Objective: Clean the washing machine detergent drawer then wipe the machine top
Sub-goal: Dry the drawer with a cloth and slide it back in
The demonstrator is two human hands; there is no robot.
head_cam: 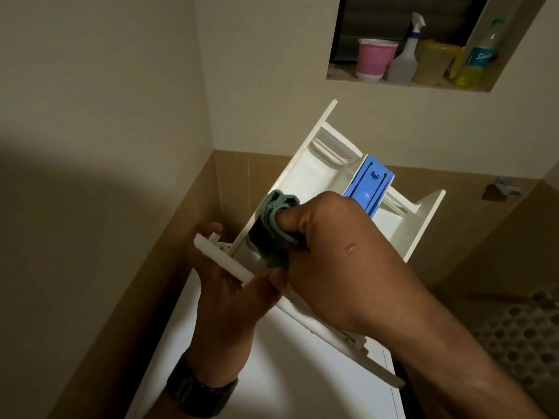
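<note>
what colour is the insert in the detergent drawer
Blue insert, seen in the head view, in the white drawer.

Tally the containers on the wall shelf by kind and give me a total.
Pink cup: 1
Spray bottle: 1
Yellow tub: 1
Labelled bottle with yellow liquid: 1
Total: 4
</note>
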